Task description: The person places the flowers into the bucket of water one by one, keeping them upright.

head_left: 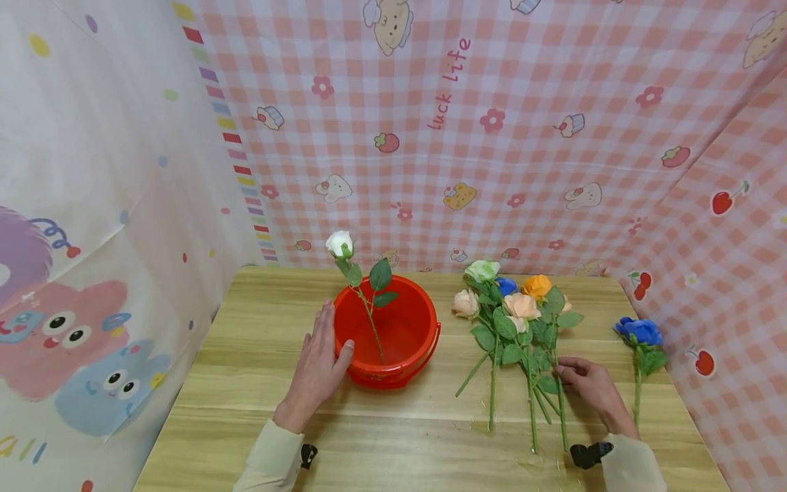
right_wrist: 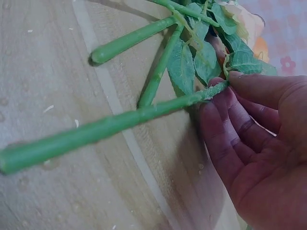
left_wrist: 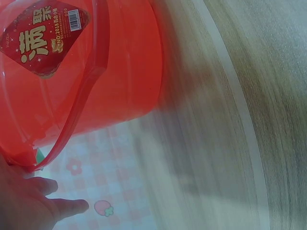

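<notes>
A red plastic bucket (head_left: 393,380) stands on the table, and one white rose (head_left: 340,244) leans in it with its stem inside. My left hand (head_left: 315,362) rests against the bucket's left side with straight fingers, its thumb at the rim. To the right lies a loose pile of roses, with peach (head_left: 522,307), orange (head_left: 537,286), green-white (head_left: 482,270) and blue blooms. My right hand (head_left: 589,387) pinches a green rose stem (right_wrist: 96,132) at the pile's right side between thumb and fingers. Leaves hide which bloom that stem carries.
A separate blue rose (head_left: 641,331) lies near the table's right edge, beyond my right hand. Small scraps are scattered on the wooden table (head_left: 418,444). Checked cloth (head_left: 467,157) hangs behind, and a cartoon-printed cloth (head_left: 123,205) covers the left side.
</notes>
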Available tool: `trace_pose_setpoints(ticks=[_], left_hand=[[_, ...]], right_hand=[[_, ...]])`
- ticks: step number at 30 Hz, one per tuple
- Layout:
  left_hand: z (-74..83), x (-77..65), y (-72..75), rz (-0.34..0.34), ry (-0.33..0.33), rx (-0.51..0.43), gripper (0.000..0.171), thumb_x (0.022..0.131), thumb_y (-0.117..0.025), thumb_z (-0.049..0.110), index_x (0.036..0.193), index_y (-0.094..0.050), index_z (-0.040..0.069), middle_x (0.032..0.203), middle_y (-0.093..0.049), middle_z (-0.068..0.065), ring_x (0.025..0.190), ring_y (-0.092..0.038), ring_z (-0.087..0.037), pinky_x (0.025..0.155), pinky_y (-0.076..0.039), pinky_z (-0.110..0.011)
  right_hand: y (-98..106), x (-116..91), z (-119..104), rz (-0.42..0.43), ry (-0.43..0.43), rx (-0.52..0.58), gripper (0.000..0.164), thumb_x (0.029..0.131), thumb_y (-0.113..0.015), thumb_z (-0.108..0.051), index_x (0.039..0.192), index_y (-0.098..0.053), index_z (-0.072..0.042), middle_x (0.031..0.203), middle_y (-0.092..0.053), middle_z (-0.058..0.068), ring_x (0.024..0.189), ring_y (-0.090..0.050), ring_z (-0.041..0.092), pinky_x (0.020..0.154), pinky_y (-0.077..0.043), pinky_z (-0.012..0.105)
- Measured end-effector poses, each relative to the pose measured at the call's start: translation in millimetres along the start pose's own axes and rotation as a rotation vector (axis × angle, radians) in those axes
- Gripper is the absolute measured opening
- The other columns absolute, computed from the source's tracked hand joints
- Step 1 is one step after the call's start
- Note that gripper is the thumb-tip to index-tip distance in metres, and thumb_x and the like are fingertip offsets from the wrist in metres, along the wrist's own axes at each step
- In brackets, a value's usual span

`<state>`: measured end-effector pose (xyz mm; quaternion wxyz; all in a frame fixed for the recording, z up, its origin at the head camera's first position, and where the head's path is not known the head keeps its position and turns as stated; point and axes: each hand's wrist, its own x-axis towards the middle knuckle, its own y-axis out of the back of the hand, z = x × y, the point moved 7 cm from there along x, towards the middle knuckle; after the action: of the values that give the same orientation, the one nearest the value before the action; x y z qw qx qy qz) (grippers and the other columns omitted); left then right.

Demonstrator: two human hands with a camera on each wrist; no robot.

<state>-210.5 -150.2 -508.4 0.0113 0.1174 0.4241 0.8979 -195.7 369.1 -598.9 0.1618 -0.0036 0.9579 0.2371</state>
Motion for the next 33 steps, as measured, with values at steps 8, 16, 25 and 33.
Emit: trace_pose_setpoints(ticks=[8,16,25,33], left_hand=[[-1.3,0.2,-0.6,-0.003,0.005,-0.004,0.076,0.105,-0.052,0.028,0.165,-0.014,0.001,0.173,-0.012,-0.011,0.157,-0.016,-0.038,0.117,-0.022,-0.07],[-1.7,0.0,-1.3,0.002,0.001,-0.007,0.077,0.104,-0.052,0.029,0.165,-0.014,0.0,0.173,-0.011,-0.012,0.157,-0.016,-0.038,0.116,-0.023,-0.071],[-1.1,0.3,-0.9,0.0,0.002,-0.013,0.076,0.104,-0.05,0.03,0.165,-0.014,0.002,0.173,-0.012,-0.011,0.157,-0.016,-0.035,0.117,-0.025,-0.069],[-1.1,0.1,-1.1,-0.005,0.009,-0.013,0.077,0.105,-0.051,0.029,0.165,-0.013,0.001,0.174,-0.011,-0.011,0.157,-0.016,-0.036,0.117,-0.025,-0.068]], right_hand=[[1,0,0,0.012,0.011,-0.001,0.047,0.107,-0.057,-0.016,0.14,-0.051,0.018,0.12,-0.071,0.025,0.087,-0.067,0.003,0.075,-0.058,0.023],[2,-4,-3,0.017,0.003,0.035,0.047,0.107,-0.056,-0.015,0.14,-0.05,0.018,0.12,-0.071,0.023,0.089,-0.067,0.003,0.076,-0.059,0.024],[4,-12,-14,0.003,-0.003,0.15,0.053,0.106,-0.058,-0.016,0.144,-0.044,0.019,0.113,-0.072,0.009,0.091,-0.068,0.003,0.08,-0.059,0.024],[7,-15,-24,0.0,0.016,0.193,0.054,0.108,-0.055,-0.015,0.146,-0.04,0.019,0.114,-0.072,0.005,0.095,-0.068,0.0,0.083,-0.059,0.024]])
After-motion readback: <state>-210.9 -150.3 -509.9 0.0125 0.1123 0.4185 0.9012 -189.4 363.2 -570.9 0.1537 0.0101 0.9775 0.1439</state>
